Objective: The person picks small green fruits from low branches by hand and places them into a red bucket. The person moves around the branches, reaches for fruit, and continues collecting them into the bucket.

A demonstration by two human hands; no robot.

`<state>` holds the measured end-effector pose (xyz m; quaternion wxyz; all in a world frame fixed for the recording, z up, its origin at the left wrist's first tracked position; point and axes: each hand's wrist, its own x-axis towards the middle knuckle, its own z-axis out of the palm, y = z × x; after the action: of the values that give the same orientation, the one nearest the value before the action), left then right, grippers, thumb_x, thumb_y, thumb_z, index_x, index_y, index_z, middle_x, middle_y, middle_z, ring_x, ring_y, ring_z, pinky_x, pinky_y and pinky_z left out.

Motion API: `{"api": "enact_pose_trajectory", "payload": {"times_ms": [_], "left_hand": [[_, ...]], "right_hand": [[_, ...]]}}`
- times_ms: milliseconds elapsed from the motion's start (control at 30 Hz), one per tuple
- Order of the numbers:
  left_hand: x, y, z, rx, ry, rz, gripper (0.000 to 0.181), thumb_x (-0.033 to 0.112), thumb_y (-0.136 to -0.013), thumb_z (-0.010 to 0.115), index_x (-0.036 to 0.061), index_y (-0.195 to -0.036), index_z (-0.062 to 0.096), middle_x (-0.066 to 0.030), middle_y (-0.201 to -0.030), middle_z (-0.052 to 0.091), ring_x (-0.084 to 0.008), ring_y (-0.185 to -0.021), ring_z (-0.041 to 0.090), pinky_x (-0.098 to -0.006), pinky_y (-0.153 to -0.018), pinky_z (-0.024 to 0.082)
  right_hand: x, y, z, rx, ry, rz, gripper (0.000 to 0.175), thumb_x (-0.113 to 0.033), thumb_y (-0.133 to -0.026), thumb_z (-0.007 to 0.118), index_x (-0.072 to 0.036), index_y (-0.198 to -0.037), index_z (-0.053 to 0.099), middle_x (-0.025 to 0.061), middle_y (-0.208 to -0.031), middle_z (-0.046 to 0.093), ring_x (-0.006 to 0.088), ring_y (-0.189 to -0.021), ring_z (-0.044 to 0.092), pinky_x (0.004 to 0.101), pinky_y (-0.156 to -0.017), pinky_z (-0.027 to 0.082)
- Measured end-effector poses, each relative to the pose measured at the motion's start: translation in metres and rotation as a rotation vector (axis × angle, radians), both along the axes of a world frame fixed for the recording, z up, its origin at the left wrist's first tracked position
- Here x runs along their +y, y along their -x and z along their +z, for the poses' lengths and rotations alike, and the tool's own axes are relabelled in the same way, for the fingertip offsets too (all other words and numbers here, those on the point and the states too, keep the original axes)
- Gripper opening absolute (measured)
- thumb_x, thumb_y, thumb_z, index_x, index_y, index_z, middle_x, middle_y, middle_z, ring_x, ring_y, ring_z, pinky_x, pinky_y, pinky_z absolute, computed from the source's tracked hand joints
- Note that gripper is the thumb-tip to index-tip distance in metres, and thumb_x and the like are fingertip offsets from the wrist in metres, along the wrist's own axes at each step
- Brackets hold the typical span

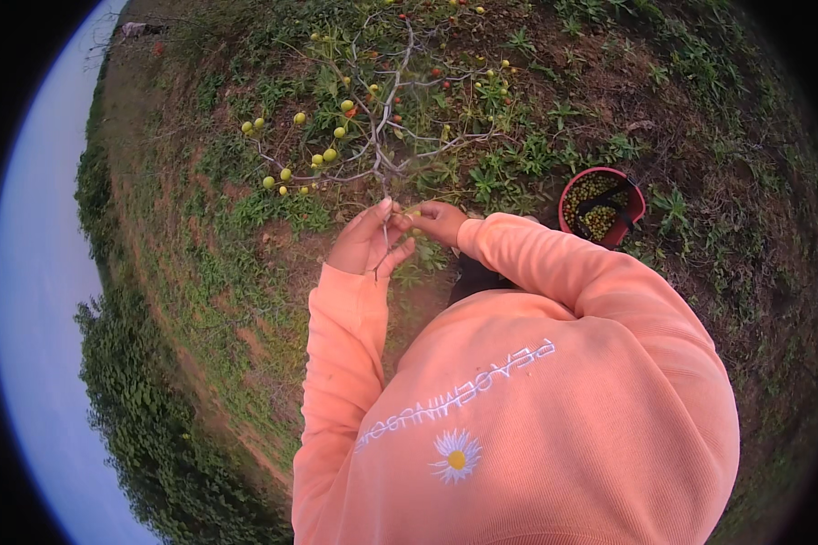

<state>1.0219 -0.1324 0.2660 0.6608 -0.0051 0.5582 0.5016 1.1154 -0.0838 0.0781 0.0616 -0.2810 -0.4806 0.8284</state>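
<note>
A bare grey branch with round green, yellow and red fruits reaches toward me from the top of the view. My left hand grips its near end between thumb and fingers, and a thin twig tip hangs down past the palm. From the right, my right hand meets the left fingertips at the branch, its thumb and finger pinched at a small yellow-green fruit. The fingers partly hide this spot. Larger green fruits hang on side twigs to the left, beyond my hands.
To the right, a red bucket with a dark strap across it holds many small green and yellowish fruits. Low weeds and brown soil cover the sloping ground. Leafy bushes stand at the far left under the sky.
</note>
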Motion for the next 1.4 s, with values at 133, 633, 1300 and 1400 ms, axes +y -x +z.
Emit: {"api": "enact_pose_trajectory", "payload": {"times_ms": [133,633,1300,1400], "left_hand": [[0.0,0.001,0.001,0.0,0.007,0.008,0.017,0.026,-0.087,0.053,0.0092,-0.085,0.053,-0.0008,-0.081,0.05,-0.0137,-0.084,0.048,-0.0346,-0.073,0.044],[0.0,-0.007,-0.007,-0.007,0.017,-0.002,0.018,0.026,-0.087,0.054,0.0088,-0.083,0.052,-0.0002,-0.08,0.046,-0.014,-0.083,0.047,-0.0341,-0.072,0.042],[-0.012,-0.015,-0.027,-0.028,-0.041,0.042,0.01,0.018,-0.087,0.054,0.0084,-0.089,0.054,0.0004,-0.076,0.054,-0.0107,-0.075,0.053,-0.0284,-0.063,0.045],[-0.02,-0.013,-0.039,0.141,0.064,-0.019,0.014,0.021,-0.086,0.055,0.0079,-0.089,0.055,-0.0002,-0.076,0.054,-0.0109,-0.074,0.053,-0.0256,-0.061,0.046]], "right_hand": [[-0.003,0.0,0.001,0.057,-0.063,-0.053,0.034,-0.04,-0.086,0.051,-0.008,-0.089,0.065,0.0031,-0.07,0.054,0.0122,-0.065,0.049,0.0263,-0.06,0.04],[-0.006,-0.04,0.024,-0.04,0.521,-0.07,0.027,-0.033,-0.087,0.04,-0.011,-0.074,0.048,0.0018,-0.06,0.046,0.0093,-0.045,0.035,0.0245,-0.04,0.026],[0.024,-0.173,-0.01,-0.157,0.69,0.024,0.026,-0.029,-0.089,0.036,-0.01,-0.072,0.044,0.0018,-0.057,0.044,0.0079,-0.039,0.028,0.0203,-0.033,0.019],[0.041,-0.214,-0.04,-0.266,0.731,-0.284,0.024,-0.028,-0.088,0.04,-0.01,-0.074,0.047,0.0031,-0.061,0.048,0.0099,-0.041,0.036,0.0206,-0.034,0.025]]}}
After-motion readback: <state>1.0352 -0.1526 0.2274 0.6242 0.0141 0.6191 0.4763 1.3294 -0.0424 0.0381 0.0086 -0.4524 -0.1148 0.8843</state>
